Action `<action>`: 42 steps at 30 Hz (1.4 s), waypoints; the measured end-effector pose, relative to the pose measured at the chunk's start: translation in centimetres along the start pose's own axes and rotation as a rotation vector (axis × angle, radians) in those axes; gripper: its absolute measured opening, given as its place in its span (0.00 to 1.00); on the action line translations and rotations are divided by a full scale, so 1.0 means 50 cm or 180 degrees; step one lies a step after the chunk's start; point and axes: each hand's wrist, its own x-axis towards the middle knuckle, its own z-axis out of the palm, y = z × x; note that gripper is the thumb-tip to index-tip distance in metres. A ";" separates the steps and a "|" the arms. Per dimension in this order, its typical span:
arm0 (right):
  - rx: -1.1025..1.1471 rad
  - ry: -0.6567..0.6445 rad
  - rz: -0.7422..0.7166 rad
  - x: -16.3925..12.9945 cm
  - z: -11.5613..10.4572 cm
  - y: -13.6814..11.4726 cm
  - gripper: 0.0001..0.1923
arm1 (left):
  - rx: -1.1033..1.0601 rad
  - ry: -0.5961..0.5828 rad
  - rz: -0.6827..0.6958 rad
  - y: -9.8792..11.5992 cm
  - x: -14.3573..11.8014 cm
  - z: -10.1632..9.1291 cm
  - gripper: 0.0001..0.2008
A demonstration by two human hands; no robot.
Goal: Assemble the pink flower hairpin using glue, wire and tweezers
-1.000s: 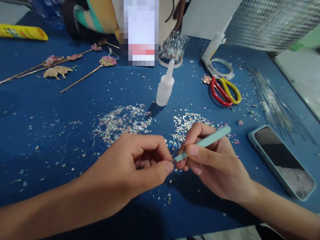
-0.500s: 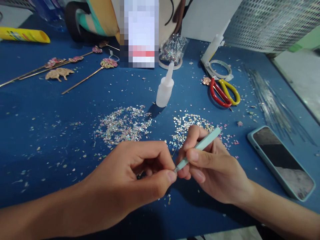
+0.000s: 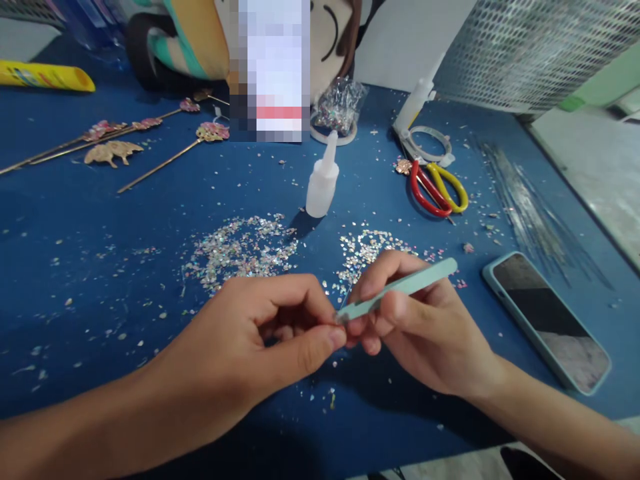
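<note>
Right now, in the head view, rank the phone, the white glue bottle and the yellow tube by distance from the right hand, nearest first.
1. phone, just right of the right hand, which holds the tweezers.
2. white glue bottle, beyond the hand, mid-table.
3. yellow tube, far left corner.

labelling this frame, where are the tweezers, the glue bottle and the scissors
tweezers [image 3: 400, 288], head view, middle of the mint shaft
glue bottle [image 3: 320, 190], head view, white body
scissors [image 3: 436, 190], head view, between the red and yellow handles
</note>
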 end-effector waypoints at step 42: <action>0.0287 0.0312 0.0125 -0.005 0.022 0.010 0.14 | 0.0961 0.0290 0.1010 -0.022 0.004 -0.004 0.11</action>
